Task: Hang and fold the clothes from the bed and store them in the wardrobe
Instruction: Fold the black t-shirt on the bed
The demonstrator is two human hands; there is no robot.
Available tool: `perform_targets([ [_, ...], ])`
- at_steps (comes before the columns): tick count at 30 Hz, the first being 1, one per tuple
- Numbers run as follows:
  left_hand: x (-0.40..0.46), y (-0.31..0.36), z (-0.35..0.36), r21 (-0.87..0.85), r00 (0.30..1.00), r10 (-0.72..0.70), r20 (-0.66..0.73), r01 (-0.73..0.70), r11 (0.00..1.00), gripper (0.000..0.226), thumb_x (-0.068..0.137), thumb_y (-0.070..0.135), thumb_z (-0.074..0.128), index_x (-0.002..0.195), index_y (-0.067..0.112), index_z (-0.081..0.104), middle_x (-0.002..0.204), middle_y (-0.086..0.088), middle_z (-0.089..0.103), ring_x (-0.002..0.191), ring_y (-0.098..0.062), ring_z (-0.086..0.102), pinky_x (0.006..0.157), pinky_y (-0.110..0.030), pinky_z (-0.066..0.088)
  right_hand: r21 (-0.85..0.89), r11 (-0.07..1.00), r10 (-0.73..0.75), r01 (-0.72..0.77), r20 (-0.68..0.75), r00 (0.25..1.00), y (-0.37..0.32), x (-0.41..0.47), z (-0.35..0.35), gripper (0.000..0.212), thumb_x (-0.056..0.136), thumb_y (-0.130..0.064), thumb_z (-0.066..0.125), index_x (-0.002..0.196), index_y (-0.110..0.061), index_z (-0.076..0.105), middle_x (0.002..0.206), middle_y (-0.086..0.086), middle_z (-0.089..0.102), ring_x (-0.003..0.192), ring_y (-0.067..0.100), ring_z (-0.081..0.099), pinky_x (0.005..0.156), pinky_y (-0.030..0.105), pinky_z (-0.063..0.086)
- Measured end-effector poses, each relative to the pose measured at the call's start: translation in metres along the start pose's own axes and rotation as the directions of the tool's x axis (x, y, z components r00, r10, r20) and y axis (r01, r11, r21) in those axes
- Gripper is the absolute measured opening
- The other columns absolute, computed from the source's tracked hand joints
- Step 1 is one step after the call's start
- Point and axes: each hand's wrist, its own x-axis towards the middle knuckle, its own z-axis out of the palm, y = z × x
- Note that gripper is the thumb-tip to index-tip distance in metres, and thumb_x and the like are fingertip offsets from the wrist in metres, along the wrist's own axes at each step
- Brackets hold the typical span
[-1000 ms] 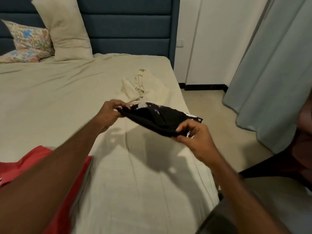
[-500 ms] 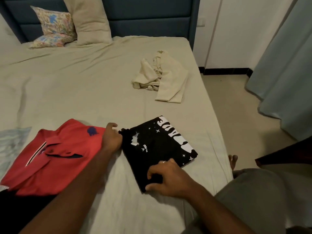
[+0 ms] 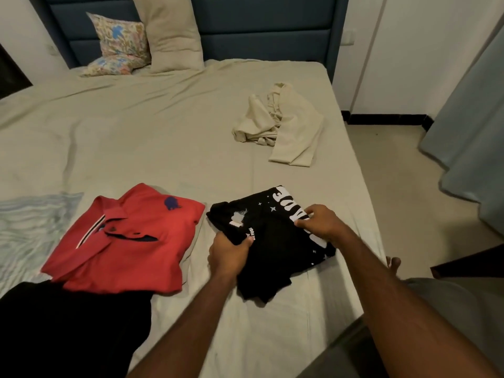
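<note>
Black folded T-shirt [image 3: 272, 241] flat, lettering toward headboard | left hand [image 3: 227, 255] grips | right hand [image 3: 323, 227] fingers pinch it

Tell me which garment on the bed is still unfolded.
The beige garment, lying crumpled toward the bed's far right edge. The red polo is folded flat, and both hands grip the folded black T-shirt.

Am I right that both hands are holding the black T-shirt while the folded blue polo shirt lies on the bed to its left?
Not quite: the head view shows the polo shirt is red. Both the left hand and right hand do grip the black T-shirt, on the bed.
</note>
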Motion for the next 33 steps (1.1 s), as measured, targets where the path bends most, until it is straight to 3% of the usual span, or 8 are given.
perform_targets([
  [4,0.013,-0.003,-0.022,-0.101,0.982,0.156,0.106,-0.146,0.984,0.042,0.076,0.022,0.083,0.115,0.020,0.066,0.105,0.004,0.074,0.098,-0.017,0.071,0.092,-0.041,0.058,0.260,0.954,0.084,-0.147,0.240,0.967,0.009,-0.013,-0.008,0.021,0.090,-0.014,0.073,0.110,-0.008,0.072,0.091,0.011,0.076,0.073,0.023,0.070,0.071,0.037,0.057],
  [8,0.032,0.019,-0.063,-0.097,0.919,0.342,0.194,-0.329,0.939,0.037,0.080,0.002,0.080,0.113,0.012,0.066,0.104,-0.002,0.073,0.094,-0.011,0.069,0.077,-0.016,0.052,0.478,0.865,0.001,-0.156,0.308,0.951,0.007,-0.025,0.015,0.028,0.088,-0.010,0.072,0.116,-0.016,0.072,0.113,0.015,0.075,0.102,0.033,0.072,0.099,0.057,0.052],
  [13,0.057,0.047,-0.153,-0.049,0.891,0.390,0.232,-0.390,0.920,0.037,0.083,0.007,0.081,0.117,0.013,0.069,0.104,-0.003,0.075,0.096,-0.014,0.071,0.080,-0.024,0.055,0.671,0.737,-0.143,-0.086,0.280,0.949,-0.051,-0.040,0.055,0.034,0.090,-0.007,0.070,0.120,-0.022,0.068,0.112,0.008,0.076,0.100,0.028,0.073,0.087,0.049,0.058],
  [17,0.069,0.044,-0.234,-0.028,0.919,0.345,0.191,-0.346,0.938,0.028,0.080,0.003,0.081,0.104,0.016,0.074,0.096,-0.006,0.078,0.093,-0.021,0.074,0.085,-0.035,0.057,0.667,0.743,-0.212,-0.046,0.300,0.930,-0.113,-0.053,0.100,0.035,0.089,-0.010,0.072,0.119,-0.027,0.068,0.105,0.005,0.078,0.096,0.030,0.072,0.083,0.047,0.058],
  [20,0.078,0.032,-0.284,0.037,0.952,0.291,0.099,-0.296,0.955,0.033,0.077,0.006,0.085,0.107,0.009,0.073,0.095,-0.011,0.077,0.091,-0.028,0.074,0.081,-0.036,0.058,0.672,0.740,-0.249,-0.027,0.311,0.917,-0.153,-0.062,0.134,0.030,0.090,-0.009,0.071,0.115,-0.025,0.067,0.103,0.006,0.077,0.085,0.025,0.071,0.068,0.036,0.058],
  [25,0.096,0.000,-0.318,0.405,0.976,0.219,0.015,-0.206,0.891,0.057,0.071,0.016,0.091,0.122,0.011,0.067,0.100,-0.009,0.072,0.090,-0.024,0.069,0.080,-0.034,0.053,0.556,0.831,-0.168,0.003,0.246,0.955,-0.176,-0.062,0.186,0.023,0.081,-0.015,0.078,0.101,-0.017,0.066,0.102,0.008,0.073,0.087,0.025,0.073,0.059,0.039,0.061],
  [29,0.101,-0.003,-0.302,0.500,0.904,0.424,-0.059,-0.340,0.796,0.056,0.075,0.014,0.086,0.126,0.011,0.063,0.116,-0.008,0.068,0.098,-0.022,0.064,0.087,-0.032,0.050,0.366,0.916,-0.190,0.163,0.039,0.981,-0.172,-0.044,0.193,0.029,0.061,-0.046,0.079,0.073,-0.024,0.063,0.082,-0.001,0.072,0.081,0.024,0.073,0.070,0.049,0.063],
  [33,0.103,0.028,-0.261,0.445,0.807,0.583,-0.092,-0.490,0.749,0.022,0.079,0.020,0.080,0.099,0.016,0.071,0.095,0.000,0.068,0.084,-0.016,0.064,0.083,-0.034,0.053,0.317,0.920,-0.217,0.232,-0.083,0.973,-0.179,-0.036,0.165,0.019,0.069,-0.037,0.074,0.077,-0.022,0.064,0.081,0.000,0.072,0.073,0.025,0.073,0.069,0.047,0.064],
])
